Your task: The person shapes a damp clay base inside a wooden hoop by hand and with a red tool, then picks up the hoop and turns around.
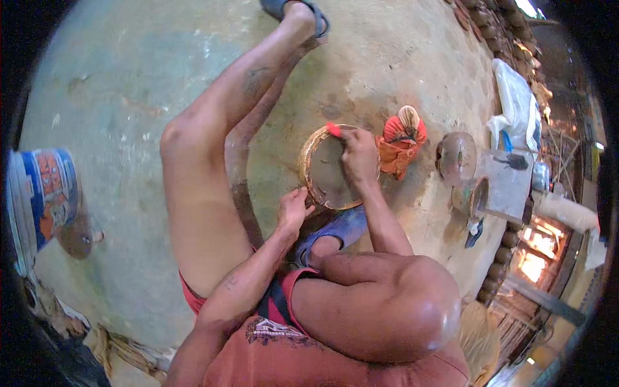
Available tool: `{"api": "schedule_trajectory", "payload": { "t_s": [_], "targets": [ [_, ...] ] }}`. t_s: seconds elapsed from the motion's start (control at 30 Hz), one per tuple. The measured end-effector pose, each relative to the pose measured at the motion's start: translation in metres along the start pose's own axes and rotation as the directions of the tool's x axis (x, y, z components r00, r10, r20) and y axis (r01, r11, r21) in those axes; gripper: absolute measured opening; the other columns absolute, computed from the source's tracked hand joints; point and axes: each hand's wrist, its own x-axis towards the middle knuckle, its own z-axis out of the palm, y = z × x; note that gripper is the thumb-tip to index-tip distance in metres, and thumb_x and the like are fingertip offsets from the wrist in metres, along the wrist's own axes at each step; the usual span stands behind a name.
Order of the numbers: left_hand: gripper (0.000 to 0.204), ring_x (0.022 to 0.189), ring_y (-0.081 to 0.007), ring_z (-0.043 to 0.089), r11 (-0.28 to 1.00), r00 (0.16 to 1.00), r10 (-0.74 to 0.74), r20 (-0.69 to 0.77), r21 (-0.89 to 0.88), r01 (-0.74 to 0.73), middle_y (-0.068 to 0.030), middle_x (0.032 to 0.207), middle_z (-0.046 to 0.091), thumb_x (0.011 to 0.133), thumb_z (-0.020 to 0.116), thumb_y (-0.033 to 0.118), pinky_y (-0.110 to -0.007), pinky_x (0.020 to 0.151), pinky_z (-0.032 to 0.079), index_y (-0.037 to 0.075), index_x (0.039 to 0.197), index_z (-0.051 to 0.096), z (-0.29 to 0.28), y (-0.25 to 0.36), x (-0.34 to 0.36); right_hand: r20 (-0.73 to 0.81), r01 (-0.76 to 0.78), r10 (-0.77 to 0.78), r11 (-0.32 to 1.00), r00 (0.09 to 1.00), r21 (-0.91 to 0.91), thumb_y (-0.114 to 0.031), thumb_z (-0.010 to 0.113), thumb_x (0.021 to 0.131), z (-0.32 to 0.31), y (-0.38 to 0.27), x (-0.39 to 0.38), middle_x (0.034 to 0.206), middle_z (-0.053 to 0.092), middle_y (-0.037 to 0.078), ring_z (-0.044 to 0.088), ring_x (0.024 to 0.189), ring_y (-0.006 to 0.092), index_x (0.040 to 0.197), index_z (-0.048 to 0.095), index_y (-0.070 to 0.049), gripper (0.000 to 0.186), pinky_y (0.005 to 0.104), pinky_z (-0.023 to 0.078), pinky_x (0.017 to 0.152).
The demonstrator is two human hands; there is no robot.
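Note:
Between my legs, just above my blue shoe [335, 235], is a round shallow piece [304, 166] with a rough golden-brown rim and a smooth grey-brown inside. My left hand [296, 209] pinches the lower left of that rim between thumb and fingers. My right hand [360, 158] is closed over the right side of the piece, covering part of it. A small bright red piece [333, 129] sticks out past its fingers at the top of the rim; its kind is hidden by the hand. Right of this hand lies a bundle of red-orange cloth [398, 145] with a pale fan-shaped part.
A round grey-brown dish [456, 158] rests farther right, beside a bowl on its side [477, 197] and a grey slab [512, 184]. A blue and white bucket [48, 193] stands at the far left. White plastic sheeting [516, 106] lies along the right edge.

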Motion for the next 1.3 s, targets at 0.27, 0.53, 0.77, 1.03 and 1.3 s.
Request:
{"api": "schedule_trajectory", "payload": {
  "t_s": [0.27,0.53,0.77,1.03,1.3],
  "targets": [
    [0.024,0.082,-0.0140,0.068,0.989,0.985,0.146,-0.086,0.018,-0.145,-0.0052,0.101,0.070,0.111,0.048,0.025,-0.027,0.067,0.056,0.008,0.126,0.057,-0.004,0.032,0.005,-0.134,-0.045,0.058,0.994,0.989,0.103,-0.005,0.066,0.075,-0.039,0.048,-0.036,0.096,0.066,0.011,0.067,0.090,0.0318,0.104,0.075,-0.011,0.031,0.0435,0.055,0.080],
    [0.015,0.075,-0.0134,0.067,0.969,0.969,0.226,-0.101,0.128,-0.213,-0.0024,0.089,0.067,0.110,0.050,0.024,-0.026,0.058,0.049,0.011,0.113,0.056,-0.007,0.028,0.018,-0.485,-0.766,0.663,0.642,0.570,-0.022,-0.021,0.072,0.089,-0.156,0.313,-0.071,0.089,0.069,0.023,0.067,0.088,0.0429,0.093,0.077,-0.004,0.018,0.0546,0.051,0.076],
    [0.015,0.074,-0.0153,0.066,0.967,0.948,0.169,-0.268,0.230,-0.107,-0.0042,0.097,0.066,0.106,0.057,0.028,-0.028,0.058,0.053,0.013,0.110,0.059,-0.001,0.042,0.024,-0.255,-0.929,0.893,0.359,0.370,-0.090,-0.026,0.072,0.086,-0.160,0.482,-0.079,0.099,0.074,0.024,0.072,0.097,0.0421,0.097,0.080,-0.006,0.024,0.0507,0.056,0.089],
    [0.011,0.081,-0.0191,0.064,0.939,0.920,0.174,-0.351,0.341,-0.048,-0.0010,0.097,0.062,0.105,0.054,0.024,-0.040,0.074,0.058,0.014,0.111,0.055,-0.033,0.039,0.046,-0.233,-0.915,0.900,0.306,0.368,-0.264,-0.034,0.074,0.087,-0.106,0.518,-0.072,0.098,0.074,0.024,0.072,0.095,0.0424,0.096,0.078,-0.005,0.030,0.0501,0.058,0.085],
    [0.013,0.081,-0.0213,0.068,0.969,0.957,0.138,-0.254,0.234,-0.078,-0.0045,0.096,0.065,0.107,0.053,0.025,-0.043,0.072,0.058,0.013,0.110,0.054,-0.003,0.029,0.032,-0.475,-0.919,0.798,0.388,0.371,-0.067,-0.026,0.066,0.094,-0.173,0.475,-0.063,0.098,0.075,0.024,0.074,0.093,0.0397,0.106,0.075,-0.002,0.028,0.0497,0.057,0.084]
  ]
}}
